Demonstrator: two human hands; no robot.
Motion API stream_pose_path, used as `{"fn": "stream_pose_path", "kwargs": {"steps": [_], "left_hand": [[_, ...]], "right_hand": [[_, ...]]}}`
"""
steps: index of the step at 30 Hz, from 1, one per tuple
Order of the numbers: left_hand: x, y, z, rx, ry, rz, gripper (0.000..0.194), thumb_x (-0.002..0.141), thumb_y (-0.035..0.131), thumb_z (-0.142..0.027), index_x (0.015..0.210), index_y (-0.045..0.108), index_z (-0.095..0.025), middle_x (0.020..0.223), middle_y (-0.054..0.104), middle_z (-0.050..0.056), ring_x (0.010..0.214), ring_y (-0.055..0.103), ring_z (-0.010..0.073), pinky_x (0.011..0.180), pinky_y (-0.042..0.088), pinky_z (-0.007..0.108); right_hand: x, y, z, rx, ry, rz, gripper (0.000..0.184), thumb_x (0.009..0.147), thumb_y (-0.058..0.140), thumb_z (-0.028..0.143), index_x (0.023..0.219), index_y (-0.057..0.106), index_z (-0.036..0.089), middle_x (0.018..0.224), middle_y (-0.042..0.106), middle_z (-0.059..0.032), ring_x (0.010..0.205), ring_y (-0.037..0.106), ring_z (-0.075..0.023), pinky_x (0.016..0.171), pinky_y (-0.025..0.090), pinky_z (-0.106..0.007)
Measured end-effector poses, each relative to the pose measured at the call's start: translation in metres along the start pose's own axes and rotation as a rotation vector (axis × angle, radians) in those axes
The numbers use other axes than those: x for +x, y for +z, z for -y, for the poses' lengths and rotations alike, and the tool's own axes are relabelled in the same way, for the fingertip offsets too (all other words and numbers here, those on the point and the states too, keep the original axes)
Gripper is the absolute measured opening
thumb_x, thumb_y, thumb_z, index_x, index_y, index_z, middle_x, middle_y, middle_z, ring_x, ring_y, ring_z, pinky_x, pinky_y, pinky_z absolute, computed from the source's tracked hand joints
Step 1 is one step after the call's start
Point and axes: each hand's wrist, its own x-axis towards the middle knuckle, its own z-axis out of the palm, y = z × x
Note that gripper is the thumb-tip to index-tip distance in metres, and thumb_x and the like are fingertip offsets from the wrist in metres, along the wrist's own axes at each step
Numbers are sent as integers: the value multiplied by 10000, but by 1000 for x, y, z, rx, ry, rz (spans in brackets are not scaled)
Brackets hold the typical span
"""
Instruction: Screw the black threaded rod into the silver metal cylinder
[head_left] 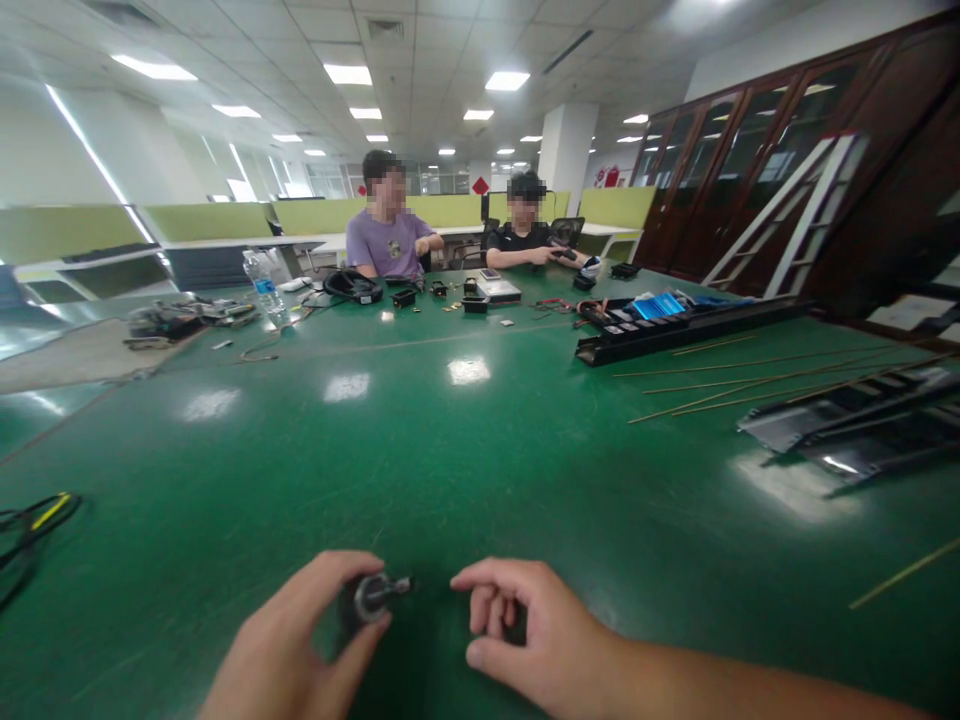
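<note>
My left hand (300, 635) is wrapped round a dark cylindrical object (367, 600) with a grey ring and a thin shaft-like tip that points right. Blur keeps me from telling its exact kind. To the right of that tip, and apart from it, is my right hand (525, 625). Its thumb and index finger are spread, the other fingers are curled, and nothing shows between them. Both hands are over the near edge of the green table (390, 480).
Long black metal channels (675, 325) and thin brass-coloured rods (720, 385) lie at the right. A black-and-yellow cable (45, 515) is at the left edge. Across the table sit two people (386, 230), near a water bottle (262, 285) and small black parts (474, 303).
</note>
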Motion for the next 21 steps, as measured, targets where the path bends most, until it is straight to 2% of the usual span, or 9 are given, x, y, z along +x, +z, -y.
{"fn": "stream_pose_path", "kwargs": {"steps": [1,2,5,8,12,14,17,21], "left_hand": [[8,10,-8,-32,-5,105,170,833,641,-284,997,629,-240,913,686,17,814,683,176,700,573,224],[14,20,-15,-63,0,157,157,823,632,-224,980,626,-237,909,678,19,822,677,173,712,570,222],[17,44,-25,-146,1,231,216,818,599,-126,1003,619,-234,946,658,33,875,666,167,759,564,220],[4,56,-16,-194,88,224,279,831,602,-117,1080,614,-241,1006,658,45,930,670,159,799,561,198],[-6,60,-4,-184,230,255,358,869,613,-139,1210,567,-238,1074,675,59,974,682,145,860,555,174],[-5,62,-4,-167,251,245,376,879,619,-154,1238,546,-239,1077,685,57,980,686,143,877,554,173],[-4,65,-4,-165,273,166,353,875,636,-199,1213,551,-256,1036,705,33,936,699,134,852,562,161],[-7,68,-3,-149,266,96,290,877,642,-255,1157,567,-244,1000,718,34,904,712,143,847,573,176]], "right_hand": [[1,0,-1,21,2,-22,483,677,703,119,1150,638,196,823,627,14,626,534,-93,632,437,-230],[1,-1,-2,40,2,-39,524,664,700,103,1172,615,201,854,620,13,633,537,-91,637,438,-233],[2,-1,-4,71,-10,-73,584,644,691,78,1199,568,213,917,607,9,658,550,-97,638,448,-237],[1,-2,-4,18,-39,-95,558,619,678,53,1145,584,214,927,613,7,700,558,-114,650,457,-239],[1,-3,-3,-46,-66,-94,449,597,672,43,1017,635,198,858,613,16,713,560,-123,656,456,-234],[2,-4,-2,-56,-70,-79,365,598,684,56,938,655,188,813,602,22,696,556,-119,641,450,-223],[3,-5,0,-75,-51,-66,253,618,691,74,849,683,178,772,597,27,663,548,-108,609,430,-209],[3,-5,1,-98,0,-87,235,634,693,73,838,733,182,744,611,25,648,546,-106,592,405,-207]]}}
